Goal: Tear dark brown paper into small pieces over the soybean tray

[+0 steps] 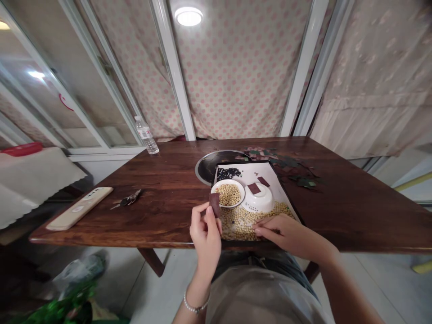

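Note:
My left hand (207,231) pinches a dark brown rectangular piece (214,202) upright between thumb and fingers, in front of a white bowl (242,185) of yellow soybeans (228,195). My right hand (286,231) is low over loose soybeans (241,221) at the near side of a dark-edged tray (278,176). Its fingers are drawn together; whatever they hold is hidden. Beside the full bowl, another white bowl (261,203) lies upside down with a brown rectangle (254,188) on its base. A second such rectangle (263,182) rests just behind it.
Black beans (228,173) fill the tray's far left corner. Dark green and reddish scraps (293,166) are strewn behind and right of the tray. On the wooden table (168,207) are a round dark inset (205,168), keys (127,200), a phone (81,208) and a water bottle (147,136).

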A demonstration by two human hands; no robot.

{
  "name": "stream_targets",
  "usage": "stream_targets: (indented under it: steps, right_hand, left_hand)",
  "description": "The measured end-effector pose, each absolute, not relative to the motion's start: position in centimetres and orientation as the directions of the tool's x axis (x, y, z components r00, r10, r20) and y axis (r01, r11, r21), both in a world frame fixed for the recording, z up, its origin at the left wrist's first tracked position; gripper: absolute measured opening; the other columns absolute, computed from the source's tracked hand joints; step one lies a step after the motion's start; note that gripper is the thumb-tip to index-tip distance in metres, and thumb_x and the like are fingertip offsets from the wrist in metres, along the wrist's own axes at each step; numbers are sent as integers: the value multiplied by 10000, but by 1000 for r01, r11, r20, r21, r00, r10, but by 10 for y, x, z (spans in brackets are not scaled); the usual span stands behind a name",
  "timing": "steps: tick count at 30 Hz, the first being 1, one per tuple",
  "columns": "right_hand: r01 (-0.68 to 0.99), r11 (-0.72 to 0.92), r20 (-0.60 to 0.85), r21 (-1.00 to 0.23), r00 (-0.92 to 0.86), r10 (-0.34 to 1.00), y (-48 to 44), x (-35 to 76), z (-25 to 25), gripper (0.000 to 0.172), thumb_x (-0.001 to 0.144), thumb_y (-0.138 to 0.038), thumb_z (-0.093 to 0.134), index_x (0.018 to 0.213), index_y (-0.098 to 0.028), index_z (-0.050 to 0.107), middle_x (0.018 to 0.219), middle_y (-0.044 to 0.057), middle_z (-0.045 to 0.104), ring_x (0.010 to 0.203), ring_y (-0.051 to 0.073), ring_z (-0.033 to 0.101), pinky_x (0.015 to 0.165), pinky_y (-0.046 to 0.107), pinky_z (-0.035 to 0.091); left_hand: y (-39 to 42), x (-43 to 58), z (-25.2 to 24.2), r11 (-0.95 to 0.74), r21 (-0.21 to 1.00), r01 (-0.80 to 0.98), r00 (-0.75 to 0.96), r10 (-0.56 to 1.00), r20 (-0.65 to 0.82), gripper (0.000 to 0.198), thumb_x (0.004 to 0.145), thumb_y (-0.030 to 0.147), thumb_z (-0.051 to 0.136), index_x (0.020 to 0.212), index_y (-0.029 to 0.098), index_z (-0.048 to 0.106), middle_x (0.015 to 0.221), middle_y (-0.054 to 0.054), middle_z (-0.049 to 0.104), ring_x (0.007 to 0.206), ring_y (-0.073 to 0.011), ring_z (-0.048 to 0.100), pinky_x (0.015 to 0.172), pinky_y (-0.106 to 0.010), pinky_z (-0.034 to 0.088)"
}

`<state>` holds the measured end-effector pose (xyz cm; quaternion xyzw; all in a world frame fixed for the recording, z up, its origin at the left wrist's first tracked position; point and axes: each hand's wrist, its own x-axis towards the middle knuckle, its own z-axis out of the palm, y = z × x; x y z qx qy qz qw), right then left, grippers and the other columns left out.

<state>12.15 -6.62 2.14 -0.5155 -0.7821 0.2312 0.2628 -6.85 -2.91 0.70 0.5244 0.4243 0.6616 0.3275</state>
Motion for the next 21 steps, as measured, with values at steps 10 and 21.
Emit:
stream_targets:
  steps: [10,21]
  right_hand:
    - [757,229,193,-612,-137,972,-66,163,10,217,816,-184,496,842,-227,707,866,38,703,808,191,627,768,327,454]
    - [786,221,83,-577,-213,974,-47,137,11,199,638,-37,495,589,-163,642,618,27,633,591,133,554,573,251,397]
  left_hand:
    - [-27,-70,2,-398,903,163,-131,898,420,184,886,380,453,911,202,494,435,91,425,351,-61,362,375,-140,279]
    - [-18,-70,10,-416,780,467,154,907,391,167,898,317,390,928,201,507,512,49,490,368,-96,408,423,-187,285]
